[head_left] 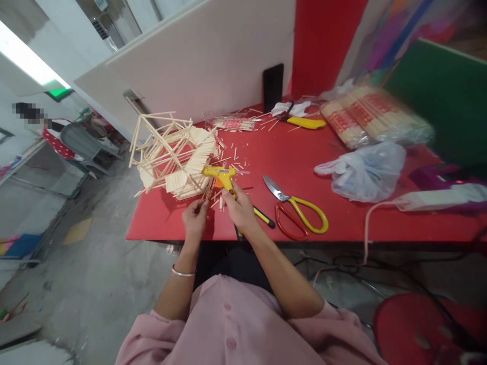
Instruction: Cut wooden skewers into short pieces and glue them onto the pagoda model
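My right hand grips a yellow hot glue gun, its nozzle pointing left toward a model built of thin wooden sticks. The model has an open frame of crossed sticks and parts covered with sticks laid side by side. Just below the nozzle, my left hand is closed in a pinch on a few thin wooden sticks. I cannot tell whether the nozzle touches anything. Cut stick pieces lie scattered on the red table beside the model.
Red-and-yellow-handled scissors and a cutter knife lie right of my hands. Farther back are yellow-handled pliers, a black phone leaning on the partition, packs of sticks and a plastic bag. A power strip sits at right.
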Tool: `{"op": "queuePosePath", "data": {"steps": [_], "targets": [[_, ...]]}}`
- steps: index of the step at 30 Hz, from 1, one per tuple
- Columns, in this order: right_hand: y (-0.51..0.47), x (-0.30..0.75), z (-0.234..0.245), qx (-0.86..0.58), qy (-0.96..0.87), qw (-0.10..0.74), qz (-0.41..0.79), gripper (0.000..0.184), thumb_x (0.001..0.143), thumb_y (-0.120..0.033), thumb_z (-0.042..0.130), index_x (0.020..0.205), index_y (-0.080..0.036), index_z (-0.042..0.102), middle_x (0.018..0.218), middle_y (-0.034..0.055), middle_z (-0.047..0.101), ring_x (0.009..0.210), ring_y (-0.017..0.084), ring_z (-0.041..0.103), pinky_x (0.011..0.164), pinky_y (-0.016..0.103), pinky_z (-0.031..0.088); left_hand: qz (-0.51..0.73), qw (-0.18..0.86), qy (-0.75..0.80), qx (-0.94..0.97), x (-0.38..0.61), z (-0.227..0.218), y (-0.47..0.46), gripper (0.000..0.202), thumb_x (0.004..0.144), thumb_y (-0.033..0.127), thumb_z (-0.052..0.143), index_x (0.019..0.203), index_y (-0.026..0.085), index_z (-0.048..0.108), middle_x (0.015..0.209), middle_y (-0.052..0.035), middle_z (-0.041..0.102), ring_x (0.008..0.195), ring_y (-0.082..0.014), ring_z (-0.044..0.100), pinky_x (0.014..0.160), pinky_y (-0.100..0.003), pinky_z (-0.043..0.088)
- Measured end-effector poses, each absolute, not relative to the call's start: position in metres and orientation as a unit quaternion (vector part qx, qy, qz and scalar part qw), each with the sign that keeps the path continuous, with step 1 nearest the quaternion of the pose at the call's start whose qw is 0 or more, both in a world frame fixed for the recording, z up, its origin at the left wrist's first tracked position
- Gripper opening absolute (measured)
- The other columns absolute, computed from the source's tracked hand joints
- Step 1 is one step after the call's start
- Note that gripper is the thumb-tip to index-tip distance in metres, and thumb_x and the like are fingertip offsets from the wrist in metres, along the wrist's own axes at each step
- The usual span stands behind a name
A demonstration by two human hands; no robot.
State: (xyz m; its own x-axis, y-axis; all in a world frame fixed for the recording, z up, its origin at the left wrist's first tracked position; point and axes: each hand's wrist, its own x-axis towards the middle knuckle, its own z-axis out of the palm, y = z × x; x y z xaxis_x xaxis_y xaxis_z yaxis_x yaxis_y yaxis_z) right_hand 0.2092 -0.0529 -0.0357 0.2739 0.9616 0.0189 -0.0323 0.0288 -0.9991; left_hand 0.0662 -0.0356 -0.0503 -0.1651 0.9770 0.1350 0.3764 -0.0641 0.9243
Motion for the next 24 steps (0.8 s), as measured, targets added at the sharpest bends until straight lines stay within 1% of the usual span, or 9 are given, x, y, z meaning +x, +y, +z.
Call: {"op": "queuePosePath", "data": {"steps": [4, 8, 11, 15, 20, 22, 24], "targets": [[-0.062, 0.210, -0.035, -0.530, -0.453, 0.576, 0.426, 0.050, 0.089, -0.044, 0.049, 0.132, -0.019, 0.057, 0.076, 0.0007, 0.063, 0.068, 0.017, 0.057, 0.070, 0.031, 0.047, 0.492, 0.296, 0.620, 0.535, 0.064, -0.044, -0.032, 0.022, 0.073, 0.037, 0.069, 0.077, 0.016, 0.074, 0.071, -0.0034, 0.071, 0.067, -0.0161, 0.063, 0.064, -0.026, 0.049], [-0.075, 0.213, -0.035, -0.526, -0.480, 0.581, 0.394, 0.053, 0.091, -0.044, 0.048, 0.139, -0.022, 0.052, 0.083, 0.0031, 0.065, 0.070, 0.017, 0.059, 0.073, 0.033, 0.048, 0.500, 0.297, 0.615, 0.532, 0.066, -0.040, -0.032, 0.023, 0.072, 0.037, 0.070, 0.079, 0.016, 0.075, 0.074, -0.0053, 0.073, 0.075, -0.0189, 0.066, 0.069, -0.029, 0.051], [-0.078, 0.215, -0.037, -0.543, -0.461, 0.593, 0.376, 0.055, 0.091, -0.045, 0.048, 0.140, -0.021, 0.051, 0.090, 0.0057, 0.067, 0.075, 0.018, 0.060, 0.076, 0.034, 0.049, 0.492, 0.311, 0.620, 0.526, 0.068, -0.042, -0.032, 0.022, 0.072, 0.036, 0.070, 0.078, 0.015, 0.075, 0.074, -0.0052, 0.073, 0.071, -0.0176, 0.065, 0.067, -0.028, 0.051], [-0.068, 0.210, -0.039, -0.555, -0.435, 0.594, 0.387, 0.057, 0.089, -0.045, 0.048, 0.140, -0.018, 0.051, 0.092, 0.0067, 0.067, 0.080, 0.020, 0.061, 0.080, 0.036, 0.050, 0.492, 0.321, 0.626, 0.514, 0.069, -0.044, -0.033, 0.023, 0.071, 0.036, 0.071, 0.080, 0.015, 0.075, 0.076, -0.0049, 0.073, 0.066, -0.0155, 0.063, 0.063, -0.027, 0.050], [-0.059, 0.202, -0.038, -0.513, -0.444, 0.613, 0.404, 0.049, 0.088, -0.043, 0.049, 0.130, -0.020, 0.059, 0.102, 0.0073, 0.068, 0.094, 0.021, 0.060, 0.086, 0.034, 0.048, 0.490, 0.307, 0.615, 0.536, 0.064, -0.039, -0.035, 0.023, 0.073, 0.037, 0.070, 0.080, 0.016, 0.074, 0.066, -0.0013, 0.068, 0.057, -0.0116, 0.056, 0.058, -0.024, 0.046], [-0.061, 0.200, -0.038, -0.495, -0.449, 0.608, 0.428, 0.047, 0.088, -0.043, 0.050, 0.129, -0.022, 0.061, 0.101, 0.0056, 0.067, 0.089, 0.019, 0.060, 0.083, 0.033, 0.048, 0.493, 0.302, 0.614, 0.537, 0.062, -0.037, -0.035, 0.023, 0.074, 0.038, 0.069, 0.080, 0.016, 0.074, 0.063, -0.0004, 0.066, 0.055, -0.0108, 0.054, 0.057, -0.023, 0.045], [-0.064, 0.200, -0.040, -0.480, -0.441, 0.604, 0.459, 0.049, 0.087, -0.045, 0.050, 0.130, -0.023, 0.059, 0.095, 0.0032, 0.066, 0.079, 0.017, 0.058, 0.075, 0.031, 0.048, 0.500, 0.306, 0.614, 0.529, 0.062, -0.036, -0.035, 0.023, 0.075, 0.038, 0.069, 0.081, 0.016, 0.075, 0.061, 0.0003, 0.065, 0.052, -0.0099, 0.052, 0.054, -0.023, 0.043]]}}
